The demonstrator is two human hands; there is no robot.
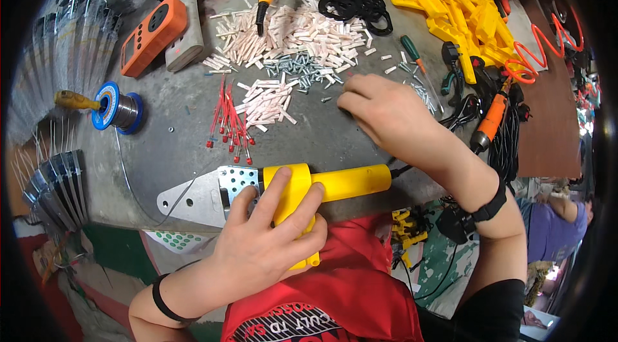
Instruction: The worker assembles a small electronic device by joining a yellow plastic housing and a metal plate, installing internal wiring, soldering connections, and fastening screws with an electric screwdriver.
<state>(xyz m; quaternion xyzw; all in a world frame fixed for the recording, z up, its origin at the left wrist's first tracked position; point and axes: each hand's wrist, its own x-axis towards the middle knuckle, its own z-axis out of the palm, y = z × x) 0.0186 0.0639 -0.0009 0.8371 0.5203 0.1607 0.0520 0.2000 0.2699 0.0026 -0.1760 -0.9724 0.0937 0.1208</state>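
Observation:
My left hand (273, 229) is wrapped over a yellow-handled tool (351, 183) at the table's front edge. From the tool's left end a perforated metal bracket (238, 181) and a flat grey plate with holes (187, 200) stick out. My right hand (380, 110) is lowered to the tabletop, fingers bent and close together; whatever the fingertips hold is hidden. Just left of them lies a loose screw (326, 99), near a heap of silver screws (299, 70). White ceramic-looking sticks (267, 104) and red-tipped wired parts (230, 124) lie farther left.
Behind are a larger pile of white sticks (322, 29), black rings (354, 6) and yellow plastic shells (460, 17). A green screwdriver (412, 51) and an orange-handled tool (492, 116) lie right. At left are a solder spool (116, 109), an orange meter (154, 34) and bundled metal plates (58, 181).

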